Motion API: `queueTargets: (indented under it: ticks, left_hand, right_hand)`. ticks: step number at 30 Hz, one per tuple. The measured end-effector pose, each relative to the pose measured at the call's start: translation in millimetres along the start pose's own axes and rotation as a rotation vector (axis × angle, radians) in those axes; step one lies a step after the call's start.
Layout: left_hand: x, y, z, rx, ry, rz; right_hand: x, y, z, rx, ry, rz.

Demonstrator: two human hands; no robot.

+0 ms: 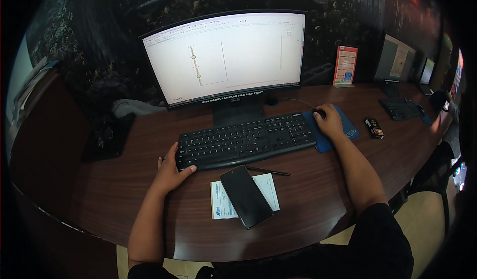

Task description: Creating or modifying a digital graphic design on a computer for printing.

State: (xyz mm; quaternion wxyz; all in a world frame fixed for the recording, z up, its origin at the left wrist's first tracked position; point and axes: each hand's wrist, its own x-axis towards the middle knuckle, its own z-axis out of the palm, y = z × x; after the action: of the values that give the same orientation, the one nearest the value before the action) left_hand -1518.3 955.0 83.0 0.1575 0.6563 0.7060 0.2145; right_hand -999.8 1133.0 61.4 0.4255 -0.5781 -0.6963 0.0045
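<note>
My right hand rests over a dark computer mouse on a blue mouse pad, fingers curved round it. At the left end of a black keyboard lies my left hand, thumb and fingers apart, its thumb by the front corner. Beyond the keyboard stands a large monitor, lit with a mostly white drawing window where a thin upright figure with two round parts shows. A dark phone lies face up on a printed paper pad in front of the keyboard, and a black pen is beside it.
On the brown desk, a small dark box sits right of the mouse pad. Farther right are a red desk calendar, a second monitor and another keyboard. A black flat object and stacked papers are at left.
</note>
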Motion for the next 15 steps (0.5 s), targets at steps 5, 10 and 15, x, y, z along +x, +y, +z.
queueTargets:
  ticks: [5, 10, 15]
  left_hand:
    - [-0.3, 1.6, 0.8, 0.005, 0.027, 0.003]
    - [-0.7, 0.4, 1.3, -0.006, 0.030, 0.012]
    - [-0.8, -0.3, 1.5, 0.000, 0.037, 0.017]
  right_hand:
    - [1.3, 0.5, -0.7, -0.006, -0.005, 0.007]
    - [0.5, 2.4, 0.9, 0.004, -0.009, -0.005]
    - [-0.3, 4.5, 1.0, -0.011, 0.014, -0.001]
